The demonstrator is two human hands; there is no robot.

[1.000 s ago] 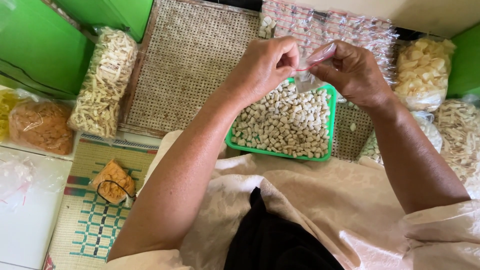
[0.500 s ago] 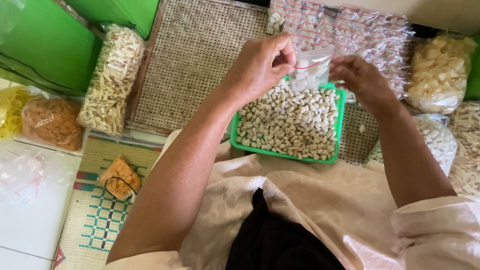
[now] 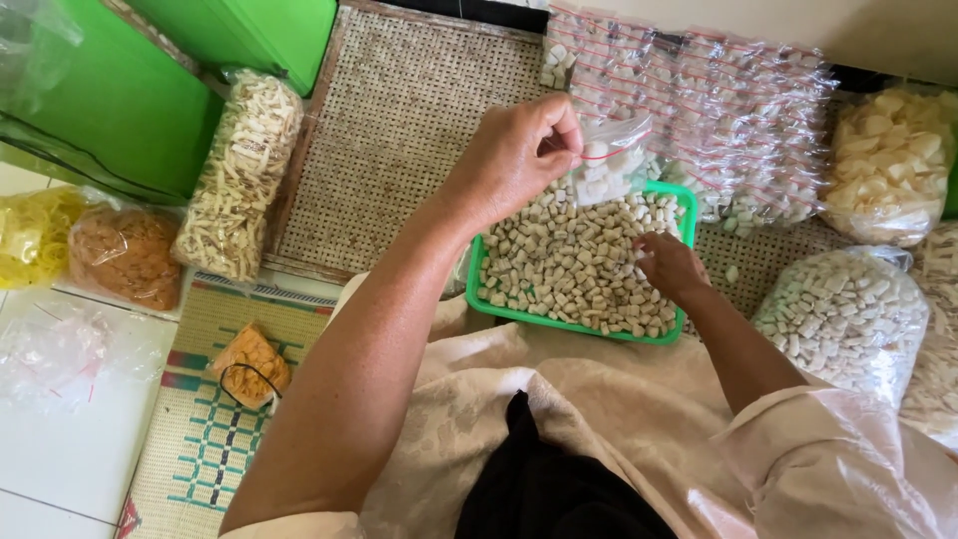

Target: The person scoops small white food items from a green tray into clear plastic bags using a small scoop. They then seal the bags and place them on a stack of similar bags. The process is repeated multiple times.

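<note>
A green tray (image 3: 477, 299) full of small pale snack pieces (image 3: 569, 269) rests on my lap edge and a woven mat. My left hand (image 3: 514, 160) pinches the top of a small clear zip bag (image 3: 611, 170) partly filled with the pieces, holding it above the tray's far side. My right hand (image 3: 669, 265) is down in the tray at its right side, fingers closed among the pieces.
A pile of filled small zip bags (image 3: 699, 110) lies beyond the tray. Large clear bags of snacks sit at right (image 3: 848, 309), far right (image 3: 893, 165) and left (image 3: 239, 175). Green boxes (image 3: 120, 100) stand at upper left. Orange snack bags (image 3: 125, 255) lie left.
My right hand let go of the small bag's top and dropped into the tray. My left hand keeps the bag up, now alone.
</note>
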